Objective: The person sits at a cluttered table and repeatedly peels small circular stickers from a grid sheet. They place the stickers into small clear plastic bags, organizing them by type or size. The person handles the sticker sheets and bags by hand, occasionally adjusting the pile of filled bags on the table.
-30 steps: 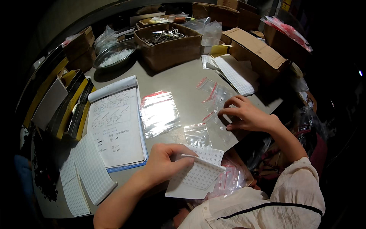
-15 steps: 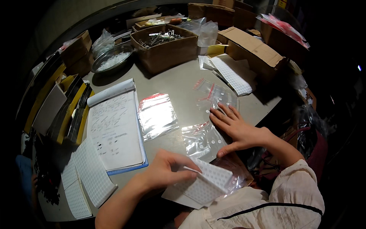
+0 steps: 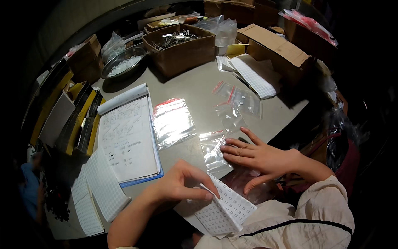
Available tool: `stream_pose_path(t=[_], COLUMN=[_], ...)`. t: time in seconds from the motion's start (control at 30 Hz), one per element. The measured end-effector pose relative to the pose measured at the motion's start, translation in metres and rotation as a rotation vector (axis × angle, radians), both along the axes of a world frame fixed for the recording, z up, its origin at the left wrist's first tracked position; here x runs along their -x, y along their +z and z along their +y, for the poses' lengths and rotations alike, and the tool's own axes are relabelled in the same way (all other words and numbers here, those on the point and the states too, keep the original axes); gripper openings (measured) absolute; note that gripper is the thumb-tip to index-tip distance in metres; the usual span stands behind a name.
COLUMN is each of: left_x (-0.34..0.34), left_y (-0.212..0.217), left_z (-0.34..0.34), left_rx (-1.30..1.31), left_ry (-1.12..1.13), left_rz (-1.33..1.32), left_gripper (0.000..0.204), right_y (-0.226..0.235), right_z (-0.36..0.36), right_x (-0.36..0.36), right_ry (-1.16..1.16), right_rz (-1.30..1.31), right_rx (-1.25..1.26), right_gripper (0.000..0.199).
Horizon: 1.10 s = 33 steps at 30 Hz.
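My left hand (image 3: 182, 182) pinches the fold of a white sheet of small printed stickers (image 3: 238, 205), held over my lap at the table's near edge. Fingers spread, my right hand (image 3: 265, 157) lies over the right side of a clear zip bag (image 3: 212, 151) at that edge; its fingertips cover part of the bag. Beyond it, more clear zip bags (image 3: 244, 103) with red seal lines and small round stickers overlap. A stack of shiny clear zip bags (image 3: 173, 124) lies left of these, beside a clipboard with handwritten paper (image 3: 128, 137).
More sticker sheets lie at the near left (image 3: 101, 186) and far right (image 3: 253, 76). Toward the back stand a metal bowl of white pieces (image 3: 124, 66), a box of metal parts (image 3: 178, 54) and a long cardboard box (image 3: 273, 43). Black-and-yellow boxes (image 3: 78, 120) line the left.
My right hand has slid nearer to me, off the farther bags and onto the right side of the nearest one. The sticker sheet in my left hand has tilted, showing more of its face.
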<state>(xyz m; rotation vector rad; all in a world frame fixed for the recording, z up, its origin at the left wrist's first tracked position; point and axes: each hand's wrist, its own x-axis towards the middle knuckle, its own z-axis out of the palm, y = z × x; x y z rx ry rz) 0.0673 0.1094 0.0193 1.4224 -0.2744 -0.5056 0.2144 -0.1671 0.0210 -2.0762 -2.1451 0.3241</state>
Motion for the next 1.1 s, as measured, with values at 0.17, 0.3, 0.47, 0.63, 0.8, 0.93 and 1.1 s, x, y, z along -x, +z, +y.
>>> stream_pose_path(t=[0.17,0.3,0.47,0.63,0.8,0.93,1.1], left_x=[0.001,-0.003,-0.004,-0.007,-0.002,-0.002,-0.003], left_y=[0.001,-0.004,-0.005,-0.006,-0.012,-0.009,-0.012], left_z=[-0.002,0.005,0.002,-0.003,-0.008,-0.011,-0.012], left_rx=[0.012,-0.061,-0.077,-0.180,-0.348,-0.467,-0.430], left_ry=[0.063,0.065,0.076,0.087,0.170,0.203,0.291], left_rz=[0.018,-0.105,-0.195,-0.262,-0.331,-0.345,-0.264], left_gripper=[0.020,0.018,0.016,0.016,0.018,0.016,0.017], right_y=[-0.021,-0.029,-0.027,-0.013,-0.001,-0.006,-0.014], right_z=[0.022,0.013,-0.022,-0.022,0.018,0.032,0.042], right_x=[-0.005,0.003,0.020,0.022,0.028,0.027,0.031], right_ry=[-0.005,0.048,0.011,-0.328,-0.296,-0.288,-0.236], right_rz=[0.004,0.123,0.677,0.953,0.728,0.472,0.125], right_rx=[-0.156,-0.154,-0.201,-0.307,-0.319,-0.367,-0.572], right_gripper=[0.085,0.070,0.046,0.024,0.022,0.021,0.023])
